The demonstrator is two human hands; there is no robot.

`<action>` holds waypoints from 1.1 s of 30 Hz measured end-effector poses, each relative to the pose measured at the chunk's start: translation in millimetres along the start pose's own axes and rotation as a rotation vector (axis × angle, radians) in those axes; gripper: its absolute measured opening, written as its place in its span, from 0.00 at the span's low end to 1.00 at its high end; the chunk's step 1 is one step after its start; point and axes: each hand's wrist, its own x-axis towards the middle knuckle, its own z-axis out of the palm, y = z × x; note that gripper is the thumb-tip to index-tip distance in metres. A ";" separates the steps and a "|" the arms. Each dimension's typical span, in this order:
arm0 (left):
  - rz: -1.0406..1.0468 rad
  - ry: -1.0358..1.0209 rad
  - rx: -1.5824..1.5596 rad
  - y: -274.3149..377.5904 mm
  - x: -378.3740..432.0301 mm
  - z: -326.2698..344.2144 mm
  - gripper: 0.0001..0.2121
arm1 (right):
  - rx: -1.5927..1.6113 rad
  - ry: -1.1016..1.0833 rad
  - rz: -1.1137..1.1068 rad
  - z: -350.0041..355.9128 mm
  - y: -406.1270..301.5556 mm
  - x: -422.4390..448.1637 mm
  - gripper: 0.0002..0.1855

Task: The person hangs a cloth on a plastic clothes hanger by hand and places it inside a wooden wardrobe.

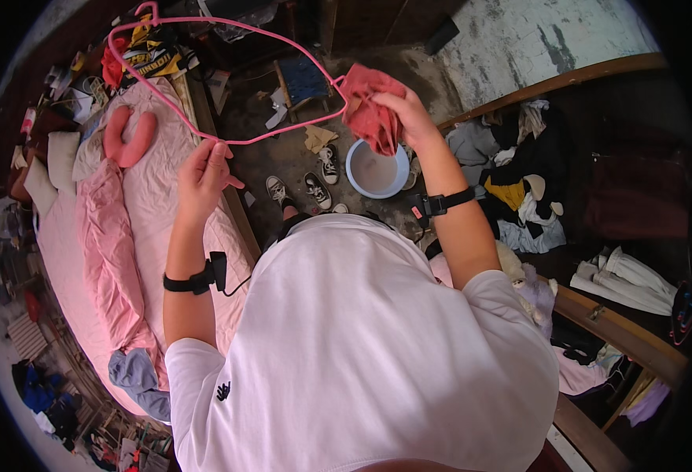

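Note:
A pink clothes hanger (269, 137) is stretched out before me, its hook at the far left. My left hand (201, 177) pinches the near bar between thumb and fingers. A crumpled red cloth (372, 118) is bunched in my right hand (408, 115), against the hanger's right end. Whether the right fingers also grip the hanger is hidden by the cloth. Below the cloth, on the floor, stands a light blue basin (402, 177) with cloudy liquid in it.
To the left is a bed with a pink sheet (157, 236) and a red neck pillow (145, 133). Black-and-white sneakers (317, 190) and a blue-seated stool (305, 79) are on the floor. Heaped clothes (529, 206) lie at the right, behind a wooden edge (558, 82).

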 end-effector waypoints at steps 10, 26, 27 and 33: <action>0.144 0.129 -0.074 9.2 -0.3 24.7 0.13 | -0.971 -0.178 -0.178 29.2 17.4 -2.7 0.27; 0.188 0.016 0.344 18.4 3.7 16.1 0.09 | -1.114 0.083 -0.261 28.8 17.4 -4.4 0.25; 0.177 0.017 0.347 18.6 4.0 15.5 0.09 | -1.145 0.106 -0.283 29.2 19.8 -3.8 0.24; 0.119 -0.044 0.401 24.3 7.2 10.8 0.10 | -1.149 0.086 -0.395 21.6 19.6 3.0 0.27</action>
